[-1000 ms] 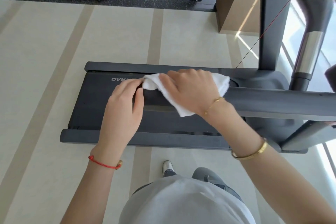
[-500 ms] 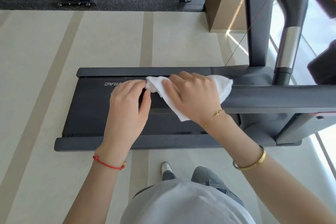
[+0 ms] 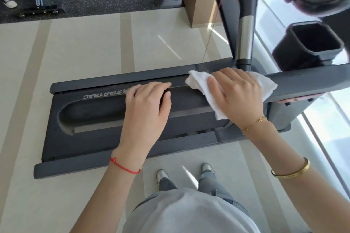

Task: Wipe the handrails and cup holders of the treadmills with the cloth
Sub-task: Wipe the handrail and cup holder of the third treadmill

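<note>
White cloth (image 3: pixel 204 85): you see it draped over the dark handrail (image 3: pixel 303 85), with one corner hanging down on your side of the rail.
Right hand (image 3: pixel 238 96): your fingers curl over the cloth and hold it against the handrail, with your thumb on the near side.
Left hand (image 3: pixel 147 104): it sits on the same handrail, just left of the cloth and apart from it, fingers bent over the top of the bar and holding nothing else.
Cup holder (image 3: pixel 312 43): black and square-mouthed, it sits beyond the handrail at your upper right, well apart from the cloth.
Treadmill deck (image 3: pixel 91 119): it lies below your hands, lettered STAR TRAC.
Shoes (image 3: pixel 161 175): yours stand on the pale floor (image 3: pixel 75 53) beside the deck.
</note>
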{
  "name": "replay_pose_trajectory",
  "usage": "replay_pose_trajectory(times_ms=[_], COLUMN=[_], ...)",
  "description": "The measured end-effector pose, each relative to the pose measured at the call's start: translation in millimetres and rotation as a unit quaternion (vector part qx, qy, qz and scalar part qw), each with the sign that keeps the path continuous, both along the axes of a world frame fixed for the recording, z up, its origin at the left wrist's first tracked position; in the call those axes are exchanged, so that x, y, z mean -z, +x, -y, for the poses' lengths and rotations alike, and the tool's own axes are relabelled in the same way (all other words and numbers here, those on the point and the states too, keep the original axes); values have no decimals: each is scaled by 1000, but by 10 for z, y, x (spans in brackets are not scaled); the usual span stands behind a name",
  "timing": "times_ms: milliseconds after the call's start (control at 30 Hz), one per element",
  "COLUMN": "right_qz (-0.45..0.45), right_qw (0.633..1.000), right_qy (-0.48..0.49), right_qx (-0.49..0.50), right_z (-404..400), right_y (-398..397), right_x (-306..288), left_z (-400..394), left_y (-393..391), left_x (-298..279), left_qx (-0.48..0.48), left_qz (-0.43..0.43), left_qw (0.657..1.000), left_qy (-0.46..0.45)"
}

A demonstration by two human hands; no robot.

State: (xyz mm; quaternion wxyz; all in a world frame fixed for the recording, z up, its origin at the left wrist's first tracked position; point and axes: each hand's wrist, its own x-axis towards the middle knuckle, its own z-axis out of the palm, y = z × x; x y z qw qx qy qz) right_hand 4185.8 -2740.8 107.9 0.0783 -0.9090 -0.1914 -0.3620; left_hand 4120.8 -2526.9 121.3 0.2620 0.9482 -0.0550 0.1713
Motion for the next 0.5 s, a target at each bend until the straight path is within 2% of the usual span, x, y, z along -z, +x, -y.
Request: replay_pose_trajectory(times_ms=[200,300,400,500], right_qz=[12,-1,-1,7], right_qw=[1000,999,1000,996], right_qy=[11,25,8,-32], right_qx=[26,37,-20,-80], right_z=[830,835,780,1083], right_y=[167,226,221,244], right_x=[-67,-94,-27,-4], left_z=[725,1013,1229,1400], left_y=[189,258,283,306], left_x=[-12,-17,-12,-2], left_qx=[14,9,-7,-23], left_qz=[-7,-6,-3,0], left_qw=[1000,1000,1000,999], left_qy=[-6,3,16,26])
